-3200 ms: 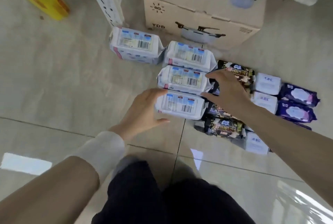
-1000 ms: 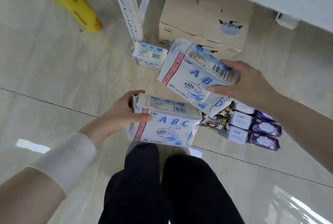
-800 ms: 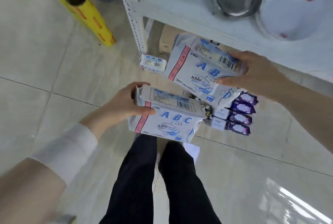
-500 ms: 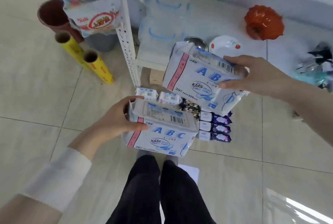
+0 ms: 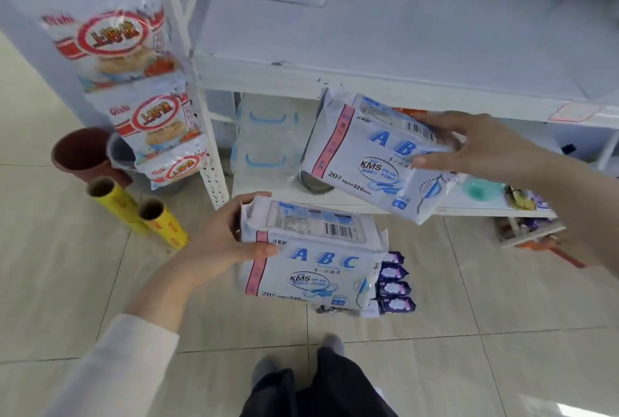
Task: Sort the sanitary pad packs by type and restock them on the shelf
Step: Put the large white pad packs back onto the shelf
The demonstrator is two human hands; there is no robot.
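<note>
Room is left on the shelf (image 5: 402, 31), just under whose edge one tilted pack (image 5: 365, 162) is gripped by the right hand (image 5: 482, 148); one level pack (image 5: 315, 266) is gripped by the left hand (image 5: 227, 239), with three purple packs (image 5: 395, 289) counted below it.

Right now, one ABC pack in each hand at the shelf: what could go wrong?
The right hand grips the tilted upper pack by one end; it may slip.
That pack sits just under the shelf edge; lifting may snag it.
The purple packs lie on the floor by the feet, partly behind the lower pack in the left hand; easy to step on.
</note>
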